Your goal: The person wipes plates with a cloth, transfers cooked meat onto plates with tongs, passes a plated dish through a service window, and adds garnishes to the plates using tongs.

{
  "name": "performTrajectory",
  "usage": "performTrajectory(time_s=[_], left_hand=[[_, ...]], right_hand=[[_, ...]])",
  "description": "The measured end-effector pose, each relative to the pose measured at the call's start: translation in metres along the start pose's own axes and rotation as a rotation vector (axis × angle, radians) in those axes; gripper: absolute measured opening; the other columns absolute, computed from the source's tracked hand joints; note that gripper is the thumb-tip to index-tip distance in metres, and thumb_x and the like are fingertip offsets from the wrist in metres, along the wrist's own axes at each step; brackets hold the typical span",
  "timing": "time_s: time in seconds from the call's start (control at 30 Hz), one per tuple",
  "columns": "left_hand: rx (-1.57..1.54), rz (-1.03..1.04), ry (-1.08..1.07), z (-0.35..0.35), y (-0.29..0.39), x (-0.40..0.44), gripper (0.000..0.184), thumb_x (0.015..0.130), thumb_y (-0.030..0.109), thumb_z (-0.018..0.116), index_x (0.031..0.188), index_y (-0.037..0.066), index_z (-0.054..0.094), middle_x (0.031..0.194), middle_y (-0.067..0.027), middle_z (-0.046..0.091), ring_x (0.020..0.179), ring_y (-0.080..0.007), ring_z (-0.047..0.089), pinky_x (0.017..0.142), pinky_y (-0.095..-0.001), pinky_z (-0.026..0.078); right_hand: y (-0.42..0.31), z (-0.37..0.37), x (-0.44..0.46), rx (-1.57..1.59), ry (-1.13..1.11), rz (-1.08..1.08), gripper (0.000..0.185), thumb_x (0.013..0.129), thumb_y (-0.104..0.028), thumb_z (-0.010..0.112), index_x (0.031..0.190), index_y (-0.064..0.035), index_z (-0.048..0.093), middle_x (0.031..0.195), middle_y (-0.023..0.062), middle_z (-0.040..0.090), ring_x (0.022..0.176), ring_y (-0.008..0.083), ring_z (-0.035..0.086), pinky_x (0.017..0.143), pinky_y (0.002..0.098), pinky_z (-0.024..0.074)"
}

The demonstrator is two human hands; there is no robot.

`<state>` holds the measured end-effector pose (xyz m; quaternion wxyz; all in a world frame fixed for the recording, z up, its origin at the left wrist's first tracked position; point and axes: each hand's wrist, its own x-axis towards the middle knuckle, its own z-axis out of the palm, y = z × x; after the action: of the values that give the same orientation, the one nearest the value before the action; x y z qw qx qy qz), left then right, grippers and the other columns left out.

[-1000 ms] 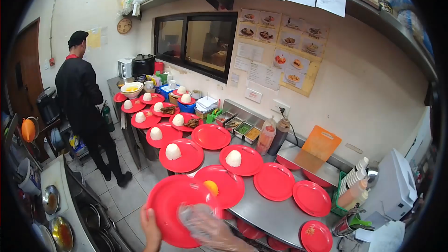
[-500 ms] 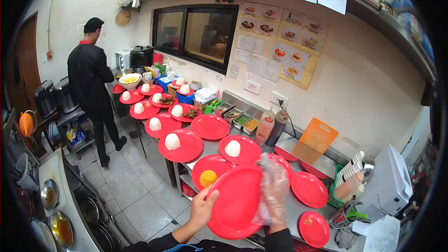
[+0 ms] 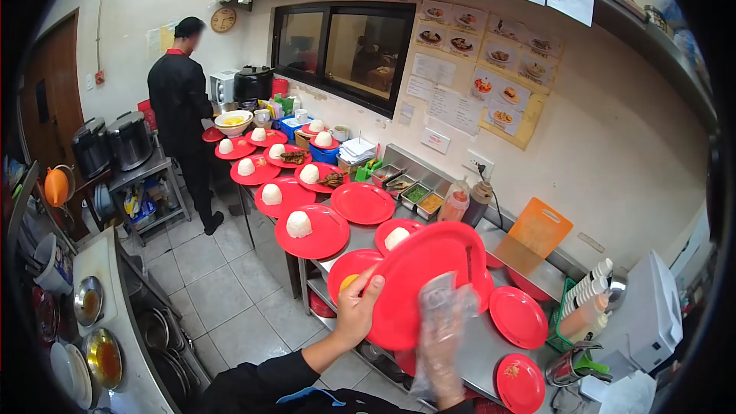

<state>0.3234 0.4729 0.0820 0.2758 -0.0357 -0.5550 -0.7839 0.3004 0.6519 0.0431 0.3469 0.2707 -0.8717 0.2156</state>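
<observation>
My left hand (image 3: 358, 310) grips the rim of a red plate (image 3: 429, 261), thumb on its face, and holds it tilted above the table. My right hand (image 3: 446, 330), in a loose clear plastic glove, is over the lower right of the plate's face. Motion blurs its fingers, and I cannot tell if they hold anything. Behind the raised plate, a red plate with a white rice mound (image 3: 396, 238) is partly covered. Another, with yellow food (image 3: 349, 282), shows only at its left side.
Red plates with rice mounds (image 3: 299, 224) line the steel table leftward. Sauce bottles (image 3: 455, 201), topping trays (image 3: 415, 194) and an orange cutting board (image 3: 541, 228) stand along the wall. More red plates (image 3: 518, 316) lie at right. A person in black (image 3: 178, 100) stands at the far end.
The plate in my left hand has risen and tilted more. My gloved right hand has moved from its right side down over its lower face. The view has shifted left.
</observation>
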Motion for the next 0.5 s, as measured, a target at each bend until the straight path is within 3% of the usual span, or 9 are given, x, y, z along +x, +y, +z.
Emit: performTrajectory(time_s=[0.13,0.2,0.3,0.37,0.4,0.47,0.5], left_hand=[[0.131,-0.124,-0.175,0.013,-0.011,-0.029,0.036,0.094,0.022,0.051,0.12,-0.004,0.053,0.097,-0.0033,0.061,0.087,-0.0056,0.052,0.077,-0.0209,0.043],[0.083,-0.159,-0.173,0.024,-0.018,-0.028,0.036,0.094,0.021,0.051,0.119,-0.004,0.053,0.098,-0.0032,0.061,0.089,-0.0054,0.052,0.079,-0.0215,0.043],[-0.072,0.021,0.124,0.025,-0.028,-0.006,0.034,0.094,0.02,0.051,0.117,-0.004,0.055,0.095,-0.0028,0.061,0.087,-0.007,0.052,0.078,-0.0231,0.043],[-0.023,0.039,0.108,0.01,-0.017,0.006,0.034,0.094,0.02,0.05,0.117,-0.004,0.055,0.096,-0.0033,0.061,0.089,-0.0074,0.052,0.079,-0.0233,0.043],[0.026,0.049,0.092,0.004,-0.013,0.008,0.034,0.094,0.021,0.05,0.117,-0.004,0.055,0.097,-0.0038,0.061,0.09,-0.0079,0.052,0.081,-0.0236,0.043],[0.086,0.018,0.093,0.0,-0.018,0.0,0.034,0.094,0.021,0.051,0.116,-0.005,0.055,0.097,-0.0045,0.062,0.09,-0.0075,0.053,0.081,-0.0233,0.043],[0.098,-0.043,-0.012,0.002,-0.018,-0.006,0.035,0.093,0.022,0.052,0.116,-0.005,0.055,0.096,-0.0042,0.061,0.09,-0.0071,0.052,0.079,-0.0228,0.043]], right_hand=[[-0.004,-0.03,0.032,-0.005,-0.053,0.103,0.05,0.085,-0.012,0.051,0.134,-0.0075,0.04,0.142,0.0257,0.025,0.131,0.0448,0.022,0.107,0.0517,0.0171],[-0.032,-0.019,0.023,-0.059,-0.094,-0.013,0.049,0.085,-0.011,0.05,0.133,-0.005,0.04,0.142,0.0254,0.025,0.131,0.0436,0.022,0.107,0.0502,0.018],[-0.063,0.002,-0.004,0.029,-0.108,-0.149,0.049,0.086,-0.01,0.049,0.132,-0.0011,0.039,0.142,0.0249,0.025,0.131,0.0418,0.024,0.107,0.0479,0.0193],[-0.051,0.005,-0.02,0.034,-0.11,-0.163,0.048,0.086,-0.009,0.049,0.132,0.0015,0.039,0.142,0.0246,0.025,0.131,0.0406,0.024,0.107,0.0463,0.0202],[-0.038,0.002,-0.022,0.03,-0.085,-0.119,0.048,0.086,-0.009,0.048,0.131,0.0028,0.039,0.142,0.0244,0.025,0.131,0.04,0.025,0.107,0.0456,0.0207],[-0.003,0.0,-0.008,0.216,0.025,0.177,0.047,0.084,-0.007,0.048,0.129,0.0041,0.041,0.141,0.0242,0.027,0.13,0.0403,0.026,0.107,0.0448,0.0216],[0.013,-0.001,0.0,0.319,0.103,0.314,0.047,0.083,-0.006,0.048,0.128,0.0047,0.042,0.14,0.024,0.029,0.129,0.0405,0.027,0.107,0.0445,0.0221]])
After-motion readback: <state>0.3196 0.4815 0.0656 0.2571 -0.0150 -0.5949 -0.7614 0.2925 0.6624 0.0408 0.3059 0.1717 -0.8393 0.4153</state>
